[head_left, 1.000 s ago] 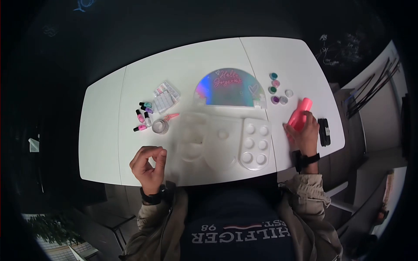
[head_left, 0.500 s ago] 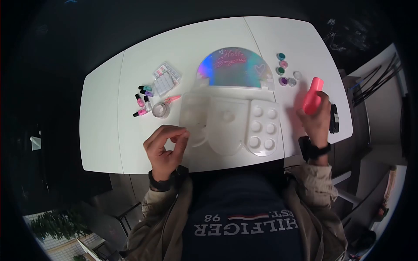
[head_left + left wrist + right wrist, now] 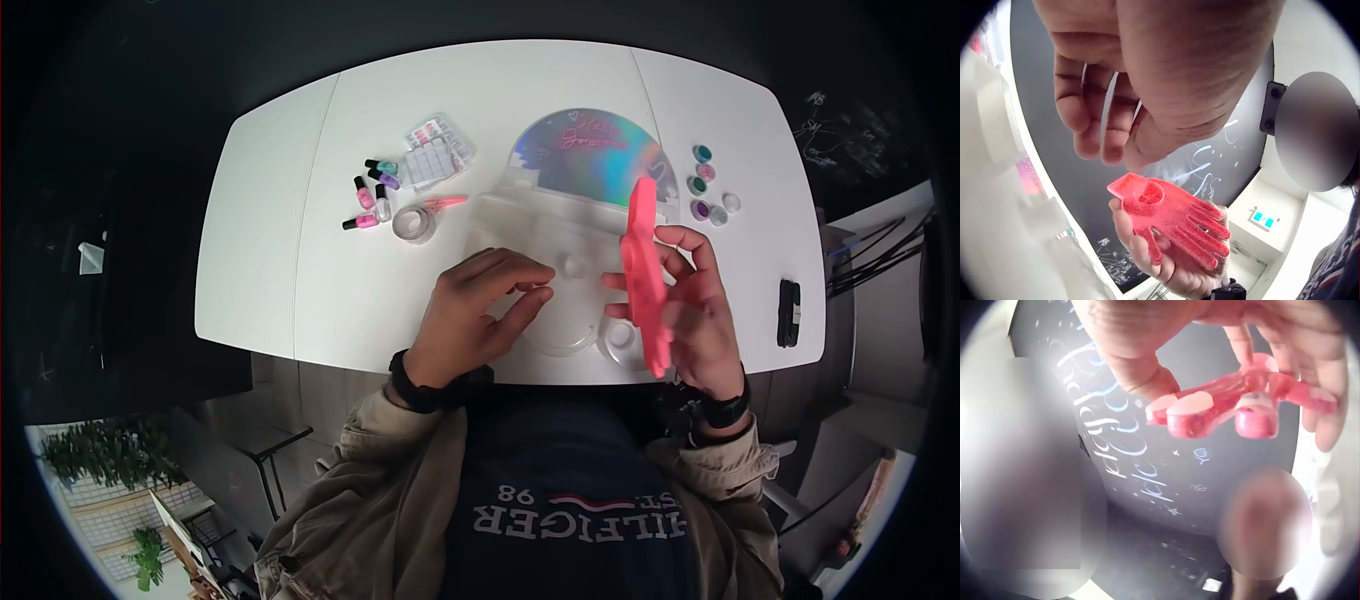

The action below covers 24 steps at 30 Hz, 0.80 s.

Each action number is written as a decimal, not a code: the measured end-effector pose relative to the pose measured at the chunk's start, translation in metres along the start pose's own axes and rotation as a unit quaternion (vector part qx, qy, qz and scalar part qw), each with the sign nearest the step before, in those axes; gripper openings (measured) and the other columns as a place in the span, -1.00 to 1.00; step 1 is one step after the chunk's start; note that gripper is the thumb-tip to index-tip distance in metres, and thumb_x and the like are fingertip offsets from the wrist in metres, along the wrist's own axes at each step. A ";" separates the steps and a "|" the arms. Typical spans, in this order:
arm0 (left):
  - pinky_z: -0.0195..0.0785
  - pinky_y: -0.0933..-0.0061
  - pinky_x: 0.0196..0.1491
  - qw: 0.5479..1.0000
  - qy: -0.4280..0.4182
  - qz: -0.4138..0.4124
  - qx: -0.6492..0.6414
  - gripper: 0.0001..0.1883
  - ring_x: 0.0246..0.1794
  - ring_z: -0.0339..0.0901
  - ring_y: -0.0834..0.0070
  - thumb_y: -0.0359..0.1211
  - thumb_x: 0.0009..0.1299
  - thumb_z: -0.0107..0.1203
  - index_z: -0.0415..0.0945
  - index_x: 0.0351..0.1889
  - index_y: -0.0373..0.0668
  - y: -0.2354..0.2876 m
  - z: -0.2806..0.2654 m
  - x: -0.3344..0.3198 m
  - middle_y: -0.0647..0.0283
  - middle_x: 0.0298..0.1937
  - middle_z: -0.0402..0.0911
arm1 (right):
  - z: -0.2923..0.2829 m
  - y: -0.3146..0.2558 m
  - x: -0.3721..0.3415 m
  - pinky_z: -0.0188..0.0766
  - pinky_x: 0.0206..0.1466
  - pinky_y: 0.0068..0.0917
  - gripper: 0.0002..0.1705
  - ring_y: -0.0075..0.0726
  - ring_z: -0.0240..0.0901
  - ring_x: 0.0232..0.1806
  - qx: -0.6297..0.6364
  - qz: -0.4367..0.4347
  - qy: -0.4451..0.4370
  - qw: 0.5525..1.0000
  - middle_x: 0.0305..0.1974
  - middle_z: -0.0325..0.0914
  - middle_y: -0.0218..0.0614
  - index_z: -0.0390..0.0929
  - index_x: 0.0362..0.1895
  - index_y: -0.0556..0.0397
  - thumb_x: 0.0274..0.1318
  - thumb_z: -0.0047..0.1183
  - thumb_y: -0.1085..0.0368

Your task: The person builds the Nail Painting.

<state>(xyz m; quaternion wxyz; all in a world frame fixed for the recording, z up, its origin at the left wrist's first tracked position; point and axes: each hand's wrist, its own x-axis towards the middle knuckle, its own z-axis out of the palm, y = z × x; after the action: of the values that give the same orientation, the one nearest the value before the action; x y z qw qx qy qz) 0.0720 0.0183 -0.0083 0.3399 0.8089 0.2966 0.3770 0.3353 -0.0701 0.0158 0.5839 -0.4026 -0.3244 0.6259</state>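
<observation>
My right hand (image 3: 705,325) holds a pink hand-shaped mold (image 3: 643,275) upright on its edge above the table, the thumb on one side and fingers on the other. In the left wrist view the mold (image 3: 1175,219) faces the camera, showing its finger-shaped hollows and a round recess at the wrist end. My left hand (image 3: 470,310) hovers to the left of it over the translucent white molds, fingers loosely bent and thumb near the fingertips. Nothing shows between the left fingers (image 3: 1088,134). Below, a white mold with a rounded front (image 3: 560,325) lies on the table.
Behind the molds stands an iridescent half-round panel (image 3: 590,150) with pink lettering. Small nail polish bottles (image 3: 364,193), a clear round jar (image 3: 413,225), pink tweezers (image 3: 447,202) and lidded boxes (image 3: 430,163) lie left. Several glitter pots (image 3: 698,186) and a black case (image 3: 789,313) are right.
My right hand has lifted the pink mold off the right side, brought it toward the middle and turned it. My left hand has moved right, over the white molds.
</observation>
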 end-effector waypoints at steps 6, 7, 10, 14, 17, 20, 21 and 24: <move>0.63 0.37 -0.10 0.999 -0.004 -0.035 0.021 -0.64 -0.16 0.75 0.37 -0.52 0.45 0.44 0.70 0.19 -0.19 -0.009 0.007 -0.003 0.14 0.05 0.80 | 0.015 0.021 0.006 0.71 0.15 -0.16 -0.05 0.01 0.68 0.19 -0.410 -0.150 0.061 0.898 0.31 0.46 0.01 0.35 0.54 0.05 0.01 0.41 0.47; 0.64 0.36 -0.09 0.999 -0.007 -0.043 0.020 -0.62 -0.15 0.76 0.35 -0.52 0.45 0.43 0.69 0.22 -0.18 -0.011 0.011 -0.004 0.13 0.06 0.79 | 0.017 0.024 0.007 0.72 0.14 -0.12 -0.04 0.10 0.69 0.16 -0.451 -0.161 0.055 0.876 0.31 0.46 0.05 0.36 0.54 0.04 -0.01 0.42 0.45; 0.68 0.31 -0.04 0.997 -0.032 -0.063 0.023 -0.57 -0.09 0.78 0.29 -0.52 0.48 0.39 0.64 0.30 -0.16 -0.014 0.016 -0.006 0.11 0.11 0.79 | 0.027 0.034 0.012 0.73 0.08 0.08 -0.03 0.46 0.67 0.07 -0.527 -0.183 0.050 0.829 0.30 0.45 0.19 0.39 0.52 0.06 -0.07 0.45 0.31; 0.72 0.23 0.01 0.994 -0.063 -0.087 0.028 -0.54 -0.01 0.80 0.19 -0.51 0.52 0.34 0.59 0.38 -0.13 -0.019 0.021 -0.007 0.08 0.13 0.79 | 0.035 0.035 0.014 0.73 0.03 0.10 -0.05 0.42 0.69 0.06 -0.542 -0.157 0.050 0.824 0.29 0.46 0.21 0.41 0.50 0.08 -0.03 0.45 0.24; 0.72 0.18 0.03 0.991 -0.080 -0.100 0.035 -0.53 0.02 0.80 0.14 -0.52 0.55 0.29 0.57 0.41 -0.12 -0.021 0.020 -0.008 0.05 0.13 0.79 | 0.040 0.042 0.017 0.74 -0.01 0.12 -0.04 0.42 0.70 0.03 -0.579 -0.155 0.053 0.799 0.27 0.48 0.24 0.42 0.49 0.11 -0.03 0.47 0.16; 0.72 0.16 0.05 0.992 -0.078 -0.100 0.025 -0.51 0.05 0.80 0.12 -0.53 0.55 0.26 0.57 0.44 -0.12 -0.019 0.018 -0.007 0.03 0.12 0.80 | 0.045 0.045 0.018 0.75 -0.06 0.11 -0.04 0.41 0.72 -0.02 -0.633 -0.146 0.062 0.758 0.25 0.50 0.26 0.44 0.46 0.13 -0.02 0.51 0.09; 0.72 0.15 0.05 0.992 -0.078 -0.095 0.027 -0.51 0.05 0.80 0.11 -0.55 0.55 0.25 0.56 0.44 -0.13 -0.019 0.018 -0.007 0.02 0.12 0.80 | 0.046 0.044 0.018 0.76 -0.09 0.10 -0.05 0.40 0.73 -0.04 -0.637 -0.138 0.065 0.755 0.24 0.51 0.25 0.45 0.45 0.14 -0.01 0.52 0.06; 0.71 0.14 0.08 0.992 -0.086 -0.084 0.031 -0.50 0.06 0.81 0.08 -0.59 0.55 0.21 0.56 0.45 -0.14 -0.019 0.015 -0.006 0.01 0.12 0.80 | 0.047 0.043 0.019 0.75 -0.16 0.07 -0.06 0.36 0.74 -0.09 -0.649 -0.138 0.075 0.744 0.16 0.58 0.21 0.48 0.41 0.15 0.02 0.55 -0.01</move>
<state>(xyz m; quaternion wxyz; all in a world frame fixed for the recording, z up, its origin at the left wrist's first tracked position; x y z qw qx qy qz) 0.0771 0.0202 -0.0327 0.3690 0.8208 0.3448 0.2669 0.2739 -0.0528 -0.0028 0.2842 -0.6808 -0.6595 0.1444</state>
